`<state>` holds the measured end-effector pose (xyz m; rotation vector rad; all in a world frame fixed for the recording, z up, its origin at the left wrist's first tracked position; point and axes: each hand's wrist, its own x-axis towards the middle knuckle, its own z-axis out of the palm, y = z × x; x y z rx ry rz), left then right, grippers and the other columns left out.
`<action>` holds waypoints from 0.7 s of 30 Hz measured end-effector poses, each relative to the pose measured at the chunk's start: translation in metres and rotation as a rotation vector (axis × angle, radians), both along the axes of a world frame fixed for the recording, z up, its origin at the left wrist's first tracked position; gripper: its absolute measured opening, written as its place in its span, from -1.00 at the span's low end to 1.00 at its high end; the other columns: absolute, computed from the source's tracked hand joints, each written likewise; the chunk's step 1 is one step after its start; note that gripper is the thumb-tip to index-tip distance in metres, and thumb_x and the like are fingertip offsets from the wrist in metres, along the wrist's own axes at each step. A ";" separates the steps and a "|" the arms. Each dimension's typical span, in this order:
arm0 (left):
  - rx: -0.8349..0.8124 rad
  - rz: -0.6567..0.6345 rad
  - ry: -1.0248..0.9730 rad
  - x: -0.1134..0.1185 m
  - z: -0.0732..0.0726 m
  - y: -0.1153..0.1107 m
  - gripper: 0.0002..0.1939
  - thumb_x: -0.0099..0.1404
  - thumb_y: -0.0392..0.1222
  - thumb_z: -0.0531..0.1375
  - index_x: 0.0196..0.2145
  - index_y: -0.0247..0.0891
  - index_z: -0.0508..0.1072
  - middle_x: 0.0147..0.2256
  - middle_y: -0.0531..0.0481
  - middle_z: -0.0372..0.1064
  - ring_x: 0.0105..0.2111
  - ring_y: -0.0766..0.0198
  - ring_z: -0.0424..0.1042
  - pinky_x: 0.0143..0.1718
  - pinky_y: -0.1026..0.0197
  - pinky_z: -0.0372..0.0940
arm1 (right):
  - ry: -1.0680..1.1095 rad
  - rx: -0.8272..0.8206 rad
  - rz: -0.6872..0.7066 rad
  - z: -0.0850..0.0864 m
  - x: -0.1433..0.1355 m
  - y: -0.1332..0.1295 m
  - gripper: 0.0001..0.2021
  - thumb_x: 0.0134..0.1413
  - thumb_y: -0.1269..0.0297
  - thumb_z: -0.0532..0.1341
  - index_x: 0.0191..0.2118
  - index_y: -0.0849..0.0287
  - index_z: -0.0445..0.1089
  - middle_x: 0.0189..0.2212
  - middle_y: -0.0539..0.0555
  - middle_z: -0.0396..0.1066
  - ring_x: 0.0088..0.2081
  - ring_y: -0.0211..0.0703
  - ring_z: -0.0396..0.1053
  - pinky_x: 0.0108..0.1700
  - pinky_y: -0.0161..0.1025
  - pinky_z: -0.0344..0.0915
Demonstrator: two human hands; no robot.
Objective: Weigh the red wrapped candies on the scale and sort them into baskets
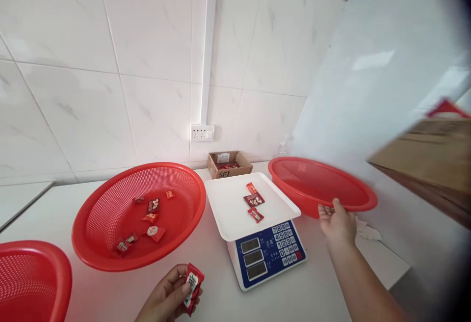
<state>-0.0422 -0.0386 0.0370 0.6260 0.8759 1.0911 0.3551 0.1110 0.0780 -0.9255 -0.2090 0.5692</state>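
My left hand is closed around a red candy packet with a white label, low in front of the table. At the right, my right hand pinches the near rim of a red plastic basket, thumb on top and fingers under the edge. Between my hands stands a digital scale with a blue keypad. Its white tray bears several small wrapped candies. Left of the scale, a red perforated basket holds several wrapped candies in red and dark wrappers.
Another red basket is cut off at the lower left. Behind the scale, a small cardboard box contains red packets. A cardboard carton juts in from the right. A wall socket is on the tiled wall, and crumpled white paper lies at the right.
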 end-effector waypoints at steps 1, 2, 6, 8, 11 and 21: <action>0.004 0.004 0.001 0.000 0.000 0.000 -0.65 -0.11 0.02 0.43 -0.42 -0.24 0.51 -0.49 0.04 0.38 -0.49 0.35 0.33 -0.44 0.31 0.15 | 0.015 -0.016 0.002 -0.008 0.005 0.001 -0.82 -0.04 0.35 0.26 -0.40 0.14 0.19 -0.51 -0.13 0.22 -0.49 -0.45 0.27 -0.32 -0.41 0.38; 0.003 0.008 0.005 0.000 0.000 0.000 -0.64 -0.11 0.02 0.43 -0.42 -0.24 0.51 -0.49 0.03 0.38 -0.48 0.35 0.34 -0.43 0.30 0.16 | 0.030 -0.033 0.004 -0.015 0.011 0.001 -0.80 -0.01 0.32 0.26 -0.40 0.13 0.17 -0.51 -0.14 0.20 -0.50 -0.45 0.26 -0.34 -0.43 0.38; -0.017 0.013 0.023 -0.001 0.000 0.000 -0.62 -0.09 0.04 0.42 -0.38 -0.25 0.52 -0.46 0.01 0.40 -0.47 0.33 0.35 -0.41 0.28 0.17 | 0.117 -0.113 0.043 -0.037 0.028 -0.006 -0.80 0.16 0.23 0.13 -0.43 0.13 0.12 -0.50 -0.12 0.16 -0.54 -0.47 0.23 -0.42 -0.50 0.36; -0.022 0.014 0.031 -0.001 0.001 0.000 -0.62 -0.08 0.04 0.41 -0.36 -0.26 0.52 -0.45 -0.01 0.41 -0.46 0.30 0.35 -0.39 0.26 0.17 | 0.155 -0.152 0.088 -0.045 0.032 -0.014 -0.78 0.22 0.19 0.06 -0.44 0.13 0.13 -0.49 -0.10 0.16 -0.54 -0.45 0.25 -0.44 -0.48 0.38; -0.021 0.013 0.041 -0.001 0.001 -0.001 -0.61 -0.06 0.04 0.40 -0.33 -0.26 0.53 -0.43 -0.03 0.42 -0.45 0.28 0.36 -0.37 0.24 0.18 | 0.193 -0.188 0.159 -0.056 0.033 -0.029 -0.77 0.24 0.20 0.02 -0.44 0.14 0.16 -0.47 -0.06 0.19 -0.54 -0.42 0.28 -0.45 -0.43 0.40; -0.048 0.013 0.051 0.000 -0.002 0.001 -0.62 -0.09 0.04 0.41 -0.36 -0.25 0.53 -0.44 0.00 0.40 -0.46 0.31 0.34 -0.40 0.27 0.18 | 0.117 -0.204 0.320 -0.074 -0.007 -0.057 -0.84 -0.01 0.24 0.22 -0.45 0.13 0.22 -0.57 -0.09 0.22 -0.60 -0.36 0.25 -0.58 -0.41 0.34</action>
